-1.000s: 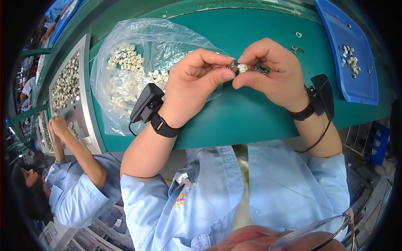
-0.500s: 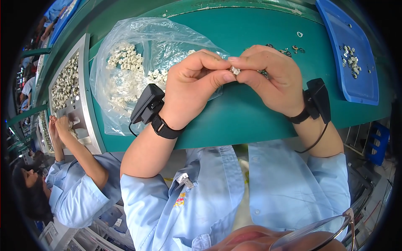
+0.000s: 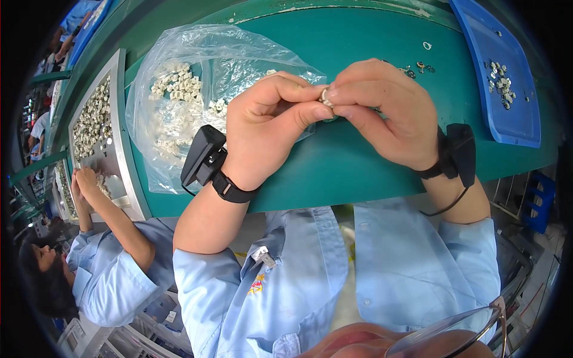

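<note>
A small off-white plastic part [image 3: 326,98] is pinched between the fingertips of both hands, above the green tabletop. My left hand [image 3: 270,122] closes thumb and forefinger on its left side. From the right, the thumb and fingers of my right hand [image 3: 388,113] grip the same part. Much of it is covered by the fingertips, so its full shape cannot be made out. Left of my left hand lies a clear plastic bag [image 3: 143,101] with many similar off-white parts [image 3: 179,83] in it.
A blue tray [image 3: 525,134] with small white and metallic pieces stands at the right. Small dark and brassy pieces [image 3: 421,67] and a white ring [image 3: 427,45] lie beyond my right hand. At far left, a co-worker [image 3: 113,262] handles parts by a metal-rimmed tray [image 3: 134,191].
Both hands have shifted slightly, and the small part has turned between my fingertips. My right wrist has tilted a little. The bag and trays are about where they were.
</note>
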A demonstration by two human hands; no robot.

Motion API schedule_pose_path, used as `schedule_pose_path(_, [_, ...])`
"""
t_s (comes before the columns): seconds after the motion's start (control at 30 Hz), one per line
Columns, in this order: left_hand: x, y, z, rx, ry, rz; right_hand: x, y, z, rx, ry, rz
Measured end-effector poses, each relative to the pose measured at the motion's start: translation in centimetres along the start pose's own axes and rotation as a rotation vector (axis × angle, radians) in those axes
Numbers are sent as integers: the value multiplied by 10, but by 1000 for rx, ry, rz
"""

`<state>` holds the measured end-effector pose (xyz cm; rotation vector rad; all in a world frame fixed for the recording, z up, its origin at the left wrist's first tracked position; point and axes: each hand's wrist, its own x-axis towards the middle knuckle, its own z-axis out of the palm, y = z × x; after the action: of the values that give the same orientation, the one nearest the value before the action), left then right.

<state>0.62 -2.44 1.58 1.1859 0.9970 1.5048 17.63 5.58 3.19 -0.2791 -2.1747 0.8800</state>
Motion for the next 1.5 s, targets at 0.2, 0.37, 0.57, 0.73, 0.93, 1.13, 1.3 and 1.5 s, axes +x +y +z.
schedule_pose_path(0.2, [0,0,-3,120,19,26,0,1,5,-134,5,-63])
schedule_pose_path(0.37, [5,-1,-4,86,37,-40,2,3,7,-122,-1,-37])
schedule_pose_path(0.57, [8,-12,-4,-460,-83,-353,1,4,6,-151,68,11])
schedule_pose_path(0.73, [6,-14,-6,-554,-164,-382,0,8,4,-283,143,-200])
schedule_pose_path(0.93, [6,-5,0,-486,-163,-446,-1,6,3,-324,120,-221])
schedule_pose_path(1.13, [9,0,-12,-111,-6,-236,10,5,-14,-228,146,97])
schedule_pose_path(1.3, [17,19,-48,805,151,-176,16,37,-65,582,943,489])
schedule_pose_path(1.5, [19,5,-37,1162,-53,-61,-49,116,-195,870,1266,409])
